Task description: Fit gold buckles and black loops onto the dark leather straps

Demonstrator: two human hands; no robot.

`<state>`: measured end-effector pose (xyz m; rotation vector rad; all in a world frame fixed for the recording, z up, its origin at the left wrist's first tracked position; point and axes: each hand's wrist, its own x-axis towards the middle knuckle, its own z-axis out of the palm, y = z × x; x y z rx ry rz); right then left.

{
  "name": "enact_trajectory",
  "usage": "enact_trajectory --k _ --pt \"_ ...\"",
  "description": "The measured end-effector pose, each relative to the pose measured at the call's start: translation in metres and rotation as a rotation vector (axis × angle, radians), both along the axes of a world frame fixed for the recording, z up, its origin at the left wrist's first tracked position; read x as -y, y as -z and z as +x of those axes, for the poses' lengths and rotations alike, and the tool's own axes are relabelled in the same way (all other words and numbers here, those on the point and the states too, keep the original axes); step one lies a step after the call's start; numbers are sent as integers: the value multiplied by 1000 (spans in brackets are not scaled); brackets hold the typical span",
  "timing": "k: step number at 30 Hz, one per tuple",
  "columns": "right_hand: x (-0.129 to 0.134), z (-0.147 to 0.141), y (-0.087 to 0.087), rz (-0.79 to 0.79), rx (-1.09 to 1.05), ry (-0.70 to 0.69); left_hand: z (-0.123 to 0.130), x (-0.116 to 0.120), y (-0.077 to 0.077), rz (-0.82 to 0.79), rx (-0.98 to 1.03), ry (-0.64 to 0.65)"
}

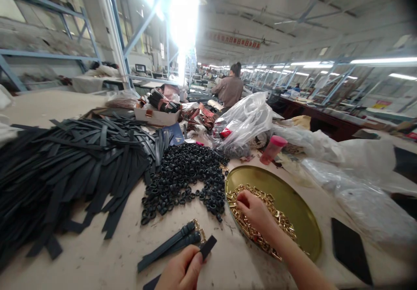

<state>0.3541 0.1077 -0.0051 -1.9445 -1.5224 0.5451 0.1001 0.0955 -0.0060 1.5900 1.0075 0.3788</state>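
Observation:
My left hand (182,269) pinches a dark leather strap (208,246) between thumb and fingers, its flat end sticking out to the upper right. Over a round gold-coloured tray (299,211), my right hand (256,211) has its fingers closed at a heap of small gold metal buckles (283,222). Whatever is between those fingertips is hidden. Just beyond my left hand lie a few dark straps (171,244) with gold buckles fitted at their ends. A pile of small black leather loops (185,172) sits left of the tray.
A large heap of loose dark straps (81,164) covers the table's left side. Behind the tray stand a pink-lidded jar (273,150) and a clear plastic bag (247,118). A flat black object (352,251) lies at right. Farther off, a person (230,88) faces away.

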Motion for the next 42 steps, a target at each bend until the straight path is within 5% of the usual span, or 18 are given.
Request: enact_trajectory --k 2,3,8,16,27,34,42 --pt "19 -29 -7 41 -194 -31 5 2 -10 32 -14 -14" --pt "29 -45 -8 55 -465 -47 6 3 -14 46 -12 -21" --pt "65 -99 -2 -11 -1387 149 4 14 -22 60 15 56" --pt "71 -105 1 -108 -1619 230 -10 21 -29 144 -49 82" --pt "61 -117 23 -105 -1538 245 5 2 -1 34 -47 55" --pt "59 -90 32 48 -824 217 -13 -11 4 -56 21 -149" --pt "57 -102 36 16 -79 -73 -40 -1 12 9 14 -203"
